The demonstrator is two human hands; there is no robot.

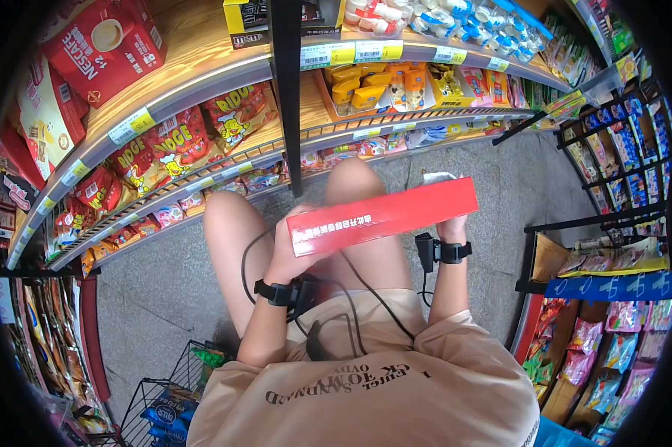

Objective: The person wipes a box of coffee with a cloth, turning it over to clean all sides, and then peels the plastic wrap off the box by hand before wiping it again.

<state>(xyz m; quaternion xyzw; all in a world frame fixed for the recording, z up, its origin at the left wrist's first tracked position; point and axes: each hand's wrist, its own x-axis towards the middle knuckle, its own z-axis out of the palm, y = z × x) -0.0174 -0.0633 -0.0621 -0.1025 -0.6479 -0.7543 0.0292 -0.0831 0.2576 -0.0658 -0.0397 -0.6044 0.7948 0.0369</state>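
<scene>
Beige cloth makes up your shirt (366, 413), nearest the camera, with dark lettering across its front. Black straps are fastened at both wrists, the left strap (274, 292) and the right strap (453, 252) each carrying a small black unit. Ahead of them, your left hand (282, 242) grasps the left end of a red box (384, 214), its fingers partly hidden behind it. Your right hand (453, 227) grasps the opposite end, most of its fingers likewise concealed. The box is held up in front of you, over your bent knees (235, 216), tilted slightly higher at its right end, a long side bearing white print turned to view. A white piece (440, 178) shows behind its upper right edge; what it is, you cannot be told from here. Below lies grey floor (142, 298), with a black wire basket (161, 381) at your left side holding blue packets (168, 421). Beyond your knees runs a curved shelf unit (194, 33) behind a black post (285, 97), stocked with red snack bags (179, 138), yellow packets (362, 88) and a red coffee box (101, 48). Farther off, at right, stands a rack (630, 141) of small packs.
</scene>
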